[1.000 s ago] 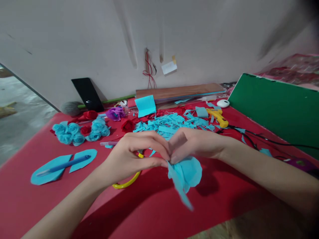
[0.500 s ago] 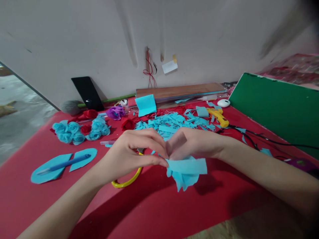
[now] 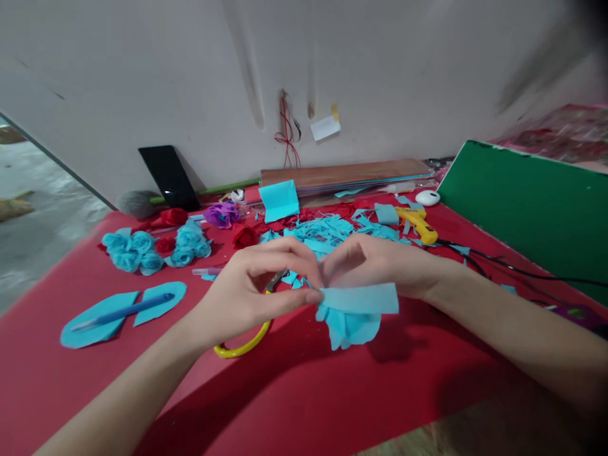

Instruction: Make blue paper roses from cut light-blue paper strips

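Between my hands, above the red tabletop, is a blue crepe paper flower point(image 3: 349, 328) with its ruffled petals hanging down. A loose strip of blue crepe paper point(image 3: 365, 299) sticks out to the right from its base. My left hand point(image 3: 270, 282) pinches the strip's left end and the base between thumb and fingers. My right hand point(image 3: 365, 263) has its fingers curled in at the same spot from the other side; its fingertips are partly hidden behind the paper. Yellow-handled scissors point(image 3: 244, 347) lie below my left hand, partly covered by it.
Blue paper scraps point(image 3: 327, 229) are heaped behind my hands. A yellow glue gun point(image 3: 418, 225) with a black cord lies at right, near a green board point(image 3: 527, 209). Finished blue roses point(image 3: 137, 250), a pen point(image 3: 123, 311) on cut paper and a leaning phone point(image 3: 170, 177) are at left.
Both hands have risen slightly with the flower, and the strip's free end is a little higher. More of the scissors now shows beside my left fingers.
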A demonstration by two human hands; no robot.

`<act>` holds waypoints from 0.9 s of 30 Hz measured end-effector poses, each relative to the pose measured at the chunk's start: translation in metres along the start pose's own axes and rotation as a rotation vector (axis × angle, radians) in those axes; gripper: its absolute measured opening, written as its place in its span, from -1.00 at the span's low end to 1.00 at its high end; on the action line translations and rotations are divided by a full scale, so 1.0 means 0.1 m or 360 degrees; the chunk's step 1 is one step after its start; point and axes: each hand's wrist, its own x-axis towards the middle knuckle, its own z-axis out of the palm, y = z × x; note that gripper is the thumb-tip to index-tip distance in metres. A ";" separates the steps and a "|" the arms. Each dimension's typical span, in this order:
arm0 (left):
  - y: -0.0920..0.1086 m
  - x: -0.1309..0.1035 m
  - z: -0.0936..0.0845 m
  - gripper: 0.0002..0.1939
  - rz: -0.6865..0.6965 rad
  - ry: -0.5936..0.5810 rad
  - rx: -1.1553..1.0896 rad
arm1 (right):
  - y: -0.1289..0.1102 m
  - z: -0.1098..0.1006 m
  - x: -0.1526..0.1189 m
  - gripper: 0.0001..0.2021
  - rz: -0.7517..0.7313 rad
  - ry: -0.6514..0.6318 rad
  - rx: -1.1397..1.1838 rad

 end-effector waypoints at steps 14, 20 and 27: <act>-0.05 -0.02 -0.06 -0.92 0.0339 -0.0110 0.0052 | -0.05 0.08 -0.03 -0.94 0.0094 -0.0019 -0.0009; -0.07 -0.01 -0.04 -0.97 0.0354 -0.0020 -0.0040 | -0.08 0.09 -0.06 -0.92 0.0078 -0.0022 0.0063; -0.09 -0.02 0.03 -0.98 0.0165 0.0056 -0.0332 | -0.12 0.12 -0.09 -0.99 0.0036 0.0096 0.0028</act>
